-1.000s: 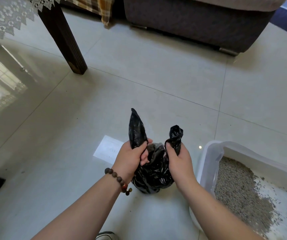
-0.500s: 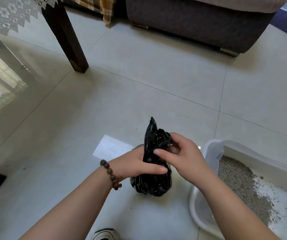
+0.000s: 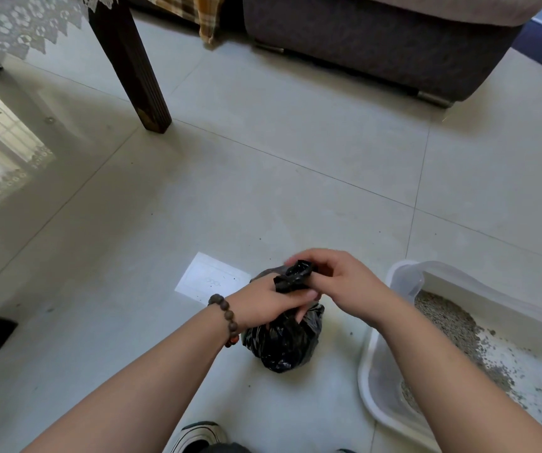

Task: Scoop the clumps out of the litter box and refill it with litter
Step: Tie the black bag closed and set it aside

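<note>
A small black plastic bag [image 3: 284, 346] stands on the pale tiled floor [image 3: 263, 191], bulging and round at the bottom, directly in front of the person. Both hands meet on top of it. The left hand [image 3: 268, 305] comes from the left and lies over the neck of the bag, its fingers curled around the gathered plastic and pointing to the right. A loose black end of the bag lies across the back of these fingers. The right hand [image 3: 338, 279] comes from the right and sits slightly higher — its fingers and thumb pinch this twisted end of the plastic, just above the left hand. The two hands touch each other at this place. On the left wrist there is a bracelet [image 3: 227, 318] of dark brown beads.

The litter box [image 3: 403, 279], white and half transparent, stands on the floor just to the right of the bag, under the right forearm, not touching the bag. Inside it grey litter [image 3: 446, 318] lies in a band along the far side, and the rest of the white bottom shows only scattered grains. Some grains lie also on the floor between bag and box.

Behind the bag, to the left, a white sheet of paper [image 3: 211, 277] lies flat on the floor. Farther away are a dark wooden table leg [image 3: 132, 63] and a grey sofa [image 3: 377, 37]. At the bottom edge the tip of a shoe [image 3: 197, 436] is visible.
</note>
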Tool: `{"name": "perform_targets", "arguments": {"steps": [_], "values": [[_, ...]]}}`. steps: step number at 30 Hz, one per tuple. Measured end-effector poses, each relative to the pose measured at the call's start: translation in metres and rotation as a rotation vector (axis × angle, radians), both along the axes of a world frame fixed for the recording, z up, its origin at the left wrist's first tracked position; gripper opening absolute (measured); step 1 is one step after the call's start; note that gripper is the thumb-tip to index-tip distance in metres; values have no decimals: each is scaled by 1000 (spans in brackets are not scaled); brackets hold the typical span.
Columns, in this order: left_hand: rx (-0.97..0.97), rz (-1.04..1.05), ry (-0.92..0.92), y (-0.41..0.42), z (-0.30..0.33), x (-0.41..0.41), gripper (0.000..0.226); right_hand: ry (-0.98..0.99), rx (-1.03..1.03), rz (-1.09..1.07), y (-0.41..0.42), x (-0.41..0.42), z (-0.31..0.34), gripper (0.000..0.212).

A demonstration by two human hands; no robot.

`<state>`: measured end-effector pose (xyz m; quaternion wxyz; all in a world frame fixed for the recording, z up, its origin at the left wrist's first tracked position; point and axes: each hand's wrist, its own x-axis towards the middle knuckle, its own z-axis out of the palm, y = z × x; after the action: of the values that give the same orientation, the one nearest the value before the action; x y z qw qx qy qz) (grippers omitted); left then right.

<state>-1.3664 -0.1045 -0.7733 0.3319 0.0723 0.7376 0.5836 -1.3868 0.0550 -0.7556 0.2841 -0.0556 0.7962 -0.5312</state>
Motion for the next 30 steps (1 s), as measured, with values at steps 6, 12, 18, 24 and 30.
{"name": "perform_targets", "arguments": {"steps": [6,12,18,24,30], "values": [[109,308,-279,-5,-18,-1,37,-58,-21,-150,7,3,-9,10],[405,355,-409,-14,-31,-2,34,35,71,-193,23,9,-9,8],[603,356,-603,-16,-31,-4,30,-82,-250,-149,12,28,7,10],[539,316,-569,-17,-27,-2,6,72,80,227,14,38,7,30],[491,254,-438,-21,-26,3,25,148,210,187,10,29,-9,63]]}}
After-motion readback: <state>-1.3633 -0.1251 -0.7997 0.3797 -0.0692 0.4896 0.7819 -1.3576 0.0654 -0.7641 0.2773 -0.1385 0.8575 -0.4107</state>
